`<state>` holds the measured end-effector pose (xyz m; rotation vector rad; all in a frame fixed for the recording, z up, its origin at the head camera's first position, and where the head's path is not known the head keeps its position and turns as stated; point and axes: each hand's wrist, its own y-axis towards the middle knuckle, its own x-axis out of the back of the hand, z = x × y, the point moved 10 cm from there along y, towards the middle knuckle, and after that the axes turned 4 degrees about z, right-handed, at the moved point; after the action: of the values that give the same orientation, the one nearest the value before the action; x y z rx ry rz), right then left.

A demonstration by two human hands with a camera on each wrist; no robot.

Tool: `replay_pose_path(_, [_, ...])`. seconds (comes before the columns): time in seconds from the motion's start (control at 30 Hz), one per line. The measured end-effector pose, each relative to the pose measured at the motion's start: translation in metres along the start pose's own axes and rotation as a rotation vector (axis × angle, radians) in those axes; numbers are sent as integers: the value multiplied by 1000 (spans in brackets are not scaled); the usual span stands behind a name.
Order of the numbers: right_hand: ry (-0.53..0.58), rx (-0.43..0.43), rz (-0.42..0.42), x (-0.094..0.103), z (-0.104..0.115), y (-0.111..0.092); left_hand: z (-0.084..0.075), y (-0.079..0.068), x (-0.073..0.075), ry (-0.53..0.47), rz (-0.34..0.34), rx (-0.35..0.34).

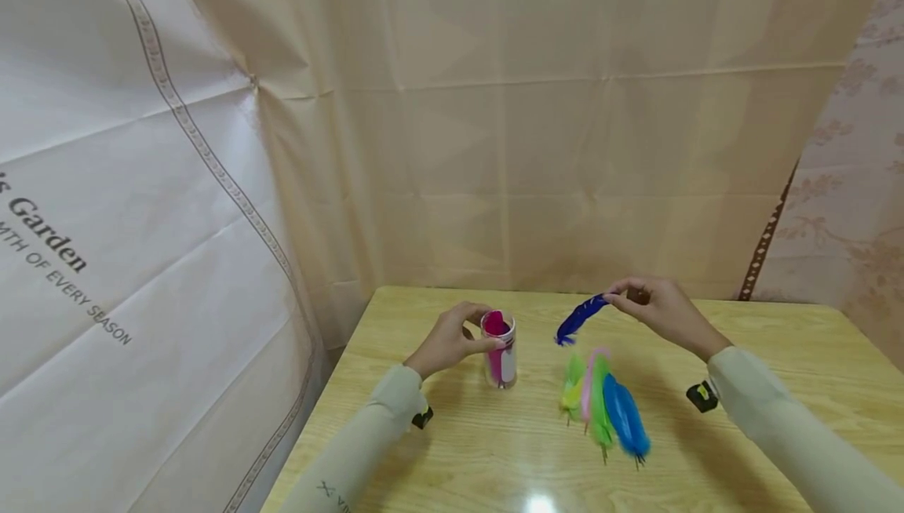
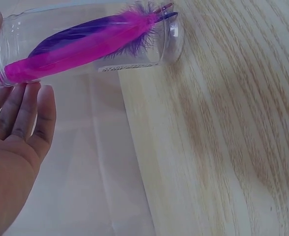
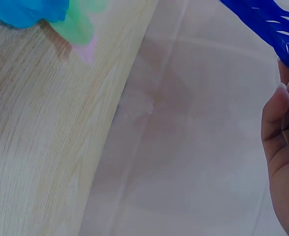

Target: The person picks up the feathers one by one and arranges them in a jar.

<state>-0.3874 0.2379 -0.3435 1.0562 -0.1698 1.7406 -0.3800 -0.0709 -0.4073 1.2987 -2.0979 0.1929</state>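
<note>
A clear jar (image 1: 508, 368) stands upright on the wooden table, with a magenta feather (image 2: 80, 53) and a purple feather (image 2: 78, 33) inside, quills at the bottom. My left hand (image 1: 452, 338) grips the jar near its rim between thumb and fingers. In the air to the right of the jar, my right hand (image 1: 657, 309) pinches a dark blue feather (image 1: 581, 317) by one end; its fluffy end hangs down to the left. Below it lie several loose feathers: a bright blue feather (image 1: 625, 416), a pink feather (image 1: 588, 387), green feathers (image 1: 600, 407) and a yellow one (image 1: 572, 397).
The light wooden table (image 1: 438, 466) ends at a beige curtain (image 1: 565, 144) behind. A white printed cloth (image 1: 141, 262) hangs along the left, and a floral cloth (image 1: 847, 183) on the right. Dark wrist devices sit under both cuffs.
</note>
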Motion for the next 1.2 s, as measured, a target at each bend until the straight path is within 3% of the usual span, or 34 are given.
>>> replay_pose_path(0.27, [-21, 48, -17, -2, 11, 2, 3, -2, 0, -39, -5, 21])
replay_pose_path(0.9, [-9, 102, -31, -11, 29, 14, -4, -1, -4, 20, 7, -8])
replay_pose_path(1.2, [4, 110, -52, -9, 37, 17, -2, -4, -2, 17, -3, 16])
